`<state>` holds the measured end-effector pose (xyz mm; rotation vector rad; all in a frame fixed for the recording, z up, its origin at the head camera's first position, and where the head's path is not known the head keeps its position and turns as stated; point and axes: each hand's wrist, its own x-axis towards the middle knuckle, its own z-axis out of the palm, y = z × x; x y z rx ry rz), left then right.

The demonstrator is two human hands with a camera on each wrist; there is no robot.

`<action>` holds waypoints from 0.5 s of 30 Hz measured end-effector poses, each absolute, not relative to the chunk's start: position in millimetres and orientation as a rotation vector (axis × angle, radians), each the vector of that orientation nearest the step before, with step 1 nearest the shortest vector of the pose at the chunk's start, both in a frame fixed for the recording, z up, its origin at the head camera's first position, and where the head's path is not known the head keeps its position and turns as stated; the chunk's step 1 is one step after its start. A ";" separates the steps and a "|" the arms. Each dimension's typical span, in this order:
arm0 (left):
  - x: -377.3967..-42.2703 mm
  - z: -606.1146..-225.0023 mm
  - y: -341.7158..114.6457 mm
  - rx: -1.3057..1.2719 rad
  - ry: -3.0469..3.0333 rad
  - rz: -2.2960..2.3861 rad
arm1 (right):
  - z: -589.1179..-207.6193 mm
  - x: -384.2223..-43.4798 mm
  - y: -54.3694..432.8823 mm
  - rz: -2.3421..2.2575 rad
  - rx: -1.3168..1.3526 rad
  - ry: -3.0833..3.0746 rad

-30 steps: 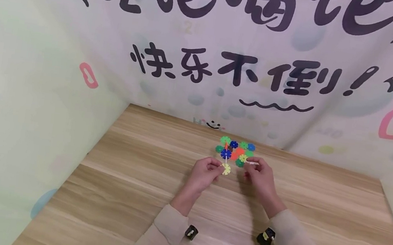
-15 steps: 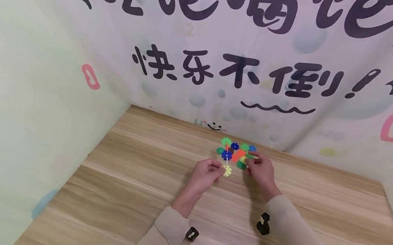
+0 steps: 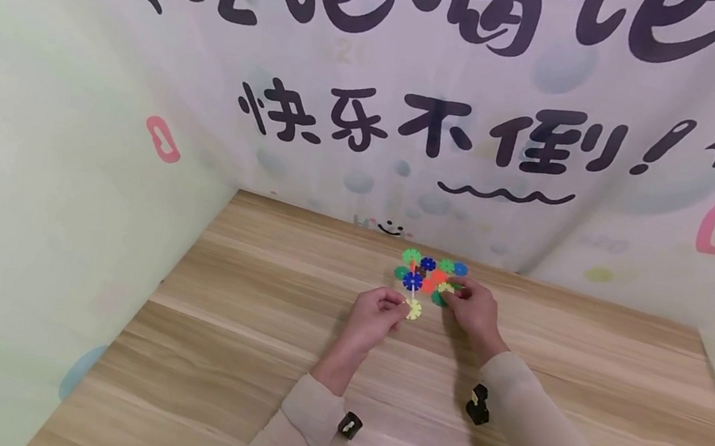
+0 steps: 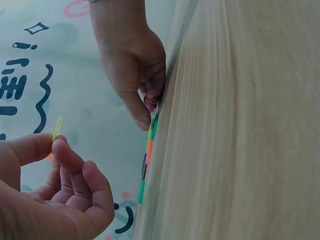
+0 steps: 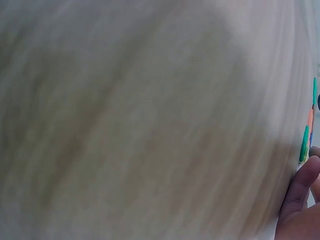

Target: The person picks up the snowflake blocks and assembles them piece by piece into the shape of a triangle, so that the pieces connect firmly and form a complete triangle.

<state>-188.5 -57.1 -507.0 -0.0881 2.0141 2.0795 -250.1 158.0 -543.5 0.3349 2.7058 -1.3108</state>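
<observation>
My left hand (image 3: pixel 374 320) pinches a pale yellow notched plastic disc (image 3: pixel 414 309) between thumb and forefinger. From that disc a chain runs up through a white piece seen edge-on, a dark blue disc (image 3: pixel 413 281) and an orange one to a light green disc (image 3: pixel 411 256). In the left wrist view the yellow disc (image 4: pixel 57 129) shows edge-on above my left hand (image 4: pixel 70 192). My right hand (image 3: pixel 476 312) reaches to the loose discs and pinches a pale yellow disc (image 3: pixel 446 289) at their near edge. The right fingertips partly hide it.
Several loose notched discs lie flat by the back wall, among them an orange disc (image 3: pixel 438 277), a green disc (image 3: pixel 447 266) and a blue disc (image 3: pixel 460 269). The wooden table (image 3: pixel 235 327) meets a printed wall cloth (image 3: pixel 334 197) behind.
My right hand has moved in from slightly right of the discs, and the white piece seen at its fingers earlier is out of sight. The left hand holds nearly still.
</observation>
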 end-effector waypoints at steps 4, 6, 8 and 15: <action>-189.2 -506.8 -56.9 -0.089 2.015 2.079 | -544.5 -251.3 157.4 -1.272 0.324 2.741; -189.2 -506.5 -57.2 -0.086 2.022 2.080 | -544.7 -251.1 156.7 -1.263 0.324 2.749; -189.1 -505.7 -57.3 -0.087 2.026 2.077 | -544.4 -250.8 156.2 -1.263 0.329 2.752; -188.7 -504.8 -57.0 -0.077 2.027 2.083 | -544.6 -248.5 154.7 -1.252 0.337 2.774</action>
